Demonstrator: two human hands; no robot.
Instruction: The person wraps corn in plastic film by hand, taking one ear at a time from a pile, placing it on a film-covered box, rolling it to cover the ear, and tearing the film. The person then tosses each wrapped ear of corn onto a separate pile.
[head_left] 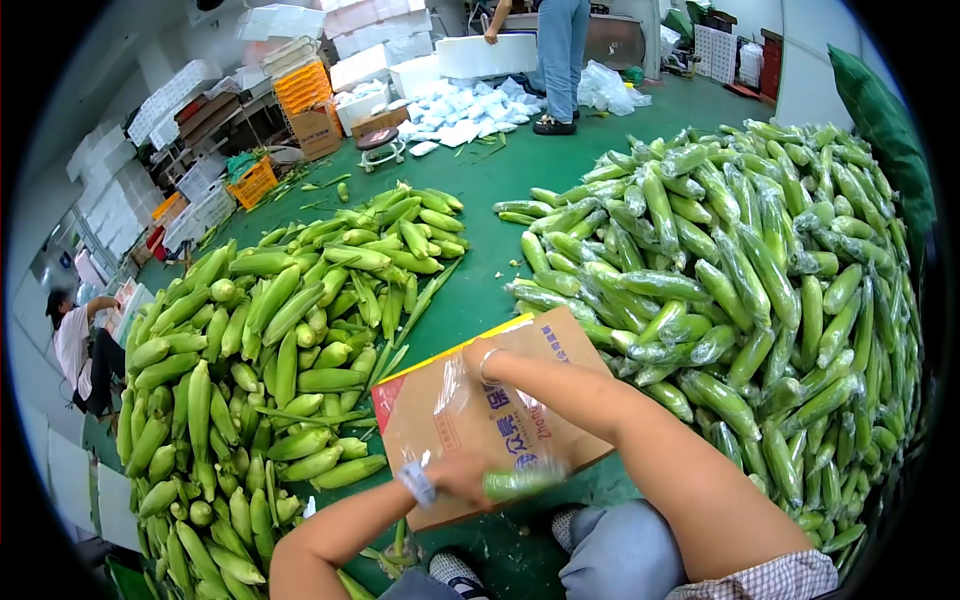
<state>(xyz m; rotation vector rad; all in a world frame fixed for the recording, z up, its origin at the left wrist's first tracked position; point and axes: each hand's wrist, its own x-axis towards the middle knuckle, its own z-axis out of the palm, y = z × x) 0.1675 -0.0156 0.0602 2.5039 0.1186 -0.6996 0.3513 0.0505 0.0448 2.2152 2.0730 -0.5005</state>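
A brown cardboard box (430,440) with blue and red lettering lies flat in front of my knees. Over its near edge my left hand (463,478), with a pale band at the wrist, is closed on one end of a green ear of corn (523,483); both are smeared by motion. Near the box's far edge is my right hand (478,354), wearing a thin bracelet, its fingers mostly hidden. Clear plastic film (455,395) glints on the box just below that hand.
Unwrapped corn in husks (290,310) is heaped on the left, film-wrapped corn (720,260) on the right. Green floor (475,285) runs between them. Further back, a person (562,60) stands at a white foam box (487,56). Another person (80,340) sits at far left.
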